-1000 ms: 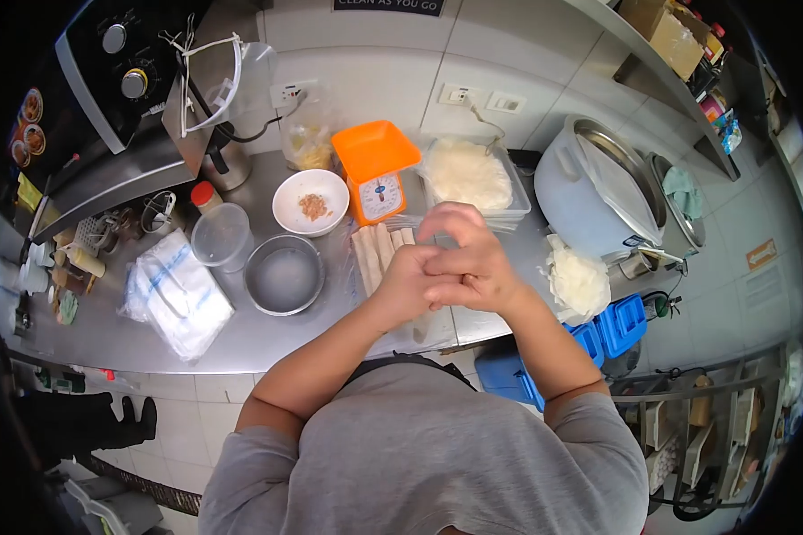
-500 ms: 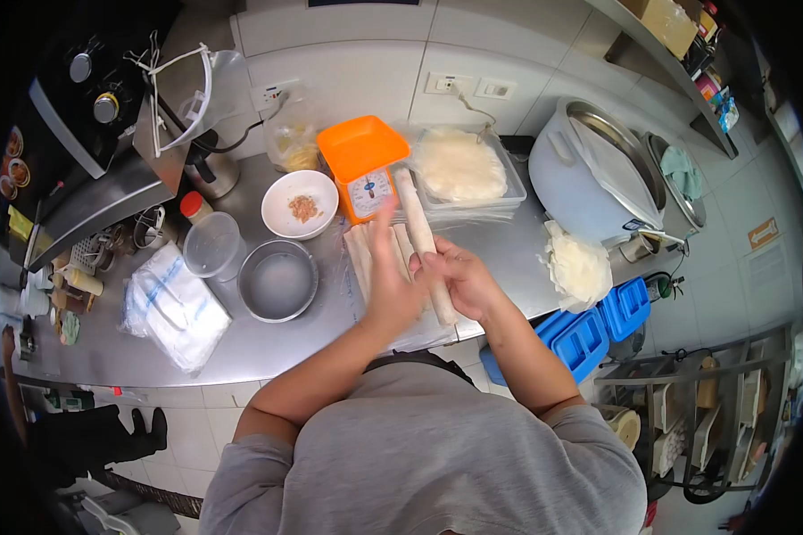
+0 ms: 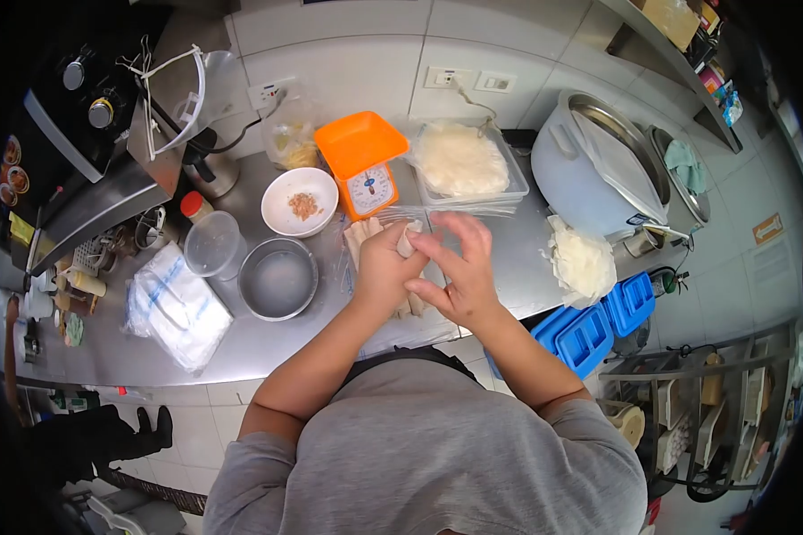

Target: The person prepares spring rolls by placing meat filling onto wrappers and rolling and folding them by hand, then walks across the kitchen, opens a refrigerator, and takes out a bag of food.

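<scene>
A long pale roll (image 3: 409, 239), like a wrapped spring roll, is in my left hand (image 3: 382, 269), whose fingers are wrapped round it; only its end shows above the fist. My right hand (image 3: 468, 278) is close on the right, fingers apart and curved, with fingertips at or very near the roll's end. Most of the roll is hidden by the hands. Beneath them lie more pale rolls (image 3: 359, 235) on clear plastic at the counter's front. Just behind is an orange kitchen scale (image 3: 362, 147) with a dial.
Left on the steel counter (image 3: 277, 357) are a white bowl (image 3: 278, 189) with brownish bits, a round metal pan (image 3: 278, 279), a plastic tub (image 3: 214, 245) and plastic bags (image 3: 178, 308). Right are a container of pale sheets (image 3: 462, 160), a pile of wrappers (image 3: 582, 266) and a large pot (image 3: 567, 169).
The roll, earlier slanting upright with its length visible, is now turned end-on inside my left fist. My left hand has closed round it; my right hand has lifted off its side and spread its fingers.
</scene>
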Action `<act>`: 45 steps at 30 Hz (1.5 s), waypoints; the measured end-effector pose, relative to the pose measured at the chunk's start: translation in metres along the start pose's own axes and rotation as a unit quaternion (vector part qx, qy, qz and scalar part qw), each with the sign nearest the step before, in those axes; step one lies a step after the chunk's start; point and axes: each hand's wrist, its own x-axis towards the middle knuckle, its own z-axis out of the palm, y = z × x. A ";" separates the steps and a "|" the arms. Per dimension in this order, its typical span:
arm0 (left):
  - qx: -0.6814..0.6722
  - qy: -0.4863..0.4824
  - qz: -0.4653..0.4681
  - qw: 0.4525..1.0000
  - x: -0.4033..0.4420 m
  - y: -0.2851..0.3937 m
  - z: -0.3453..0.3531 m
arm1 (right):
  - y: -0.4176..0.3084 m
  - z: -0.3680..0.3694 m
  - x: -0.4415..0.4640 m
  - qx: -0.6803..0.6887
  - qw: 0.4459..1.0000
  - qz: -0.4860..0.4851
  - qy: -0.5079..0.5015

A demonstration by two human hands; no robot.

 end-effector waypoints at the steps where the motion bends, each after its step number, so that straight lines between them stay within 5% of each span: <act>1: -0.022 0.000 0.005 1.000 -0.002 0.000 0.001 | 0.002 0.000 0.003 -0.006 1.000 -0.008 -0.002; 4: -0.013 -0.032 -0.009 0.999 -0.007 0.004 -0.001 | 0.011 0.001 0.009 0.029 0.998 -0.038 -0.038; 6: -0.036 -0.077 -0.076 0.993 -0.010 0.005 -0.004 | 0.024 -0.001 0.011 0.171 0.984 0.024 -0.039; 10: -0.045 -0.163 -0.086 0.982 -0.012 0.006 -0.012 | 0.024 0.003 0.025 0.473 0.864 0.166 -0.040; 13: -0.058 -0.154 -0.113 0.980 -0.014 0.018 -0.010 | 0.042 0.018 0.020 0.503 0.854 0.079 -0.106; 16: -0.110 -0.169 -0.160 0.966 -0.014 0.007 -0.019 | 0.040 0.010 0.028 0.321 0.938 -0.043 -0.126; 19: -0.110 -0.137 -0.162 0.971 -0.017 0.003 -0.016 | 0.041 0.013 0.030 0.272 0.947 -0.094 -0.142; 22: -0.108 -0.089 -0.152 0.978 -0.019 0.004 -0.010 | 0.045 0.026 0.011 0.515 0.845 0.140 0.021; 25: -0.101 -0.049 -0.144 0.983 -0.020 0.013 0.007 | 0.061 0.024 -0.005 0.530 0.837 0.129 -0.047; 28: -0.154 -0.041 -0.143 0.977 -0.020 -0.001 0.030 | 0.088 0.010 0.004 0.407 0.909 -0.047 -0.082; 31: -0.080 -0.024 -0.037 0.996 -0.019 -0.022 0.061 | 0.107 -0.006 0.012 0.347 0.913 -0.156 -0.145; 34: -0.033 -0.035 -0.092 0.995 -0.024 -0.031 0.091 | 0.139 -0.010 -0.009 0.359 0.877 -0.192 -0.254; 37: -0.072 -0.047 -0.259 0.962 -0.019 -0.021 0.098 | 0.160 0.001 -0.064 0.631 0.737 0.088 -0.226; 40: -0.175 0.070 -0.301 0.935 -0.007 -0.056 0.086 | 0.125 0.024 -0.099 0.711 0.591 0.345 -0.165; 42: -0.199 0.184 -0.157 0.950 0.005 -0.057 0.077 | 0.132 0.045 -0.108 0.671 0.538 0.471 -0.198; 45: -0.038 0.309 -0.151 0.938 -0.001 -0.046 0.037 | 0.142 0.086 -0.093 0.671 0.495 0.509 -0.214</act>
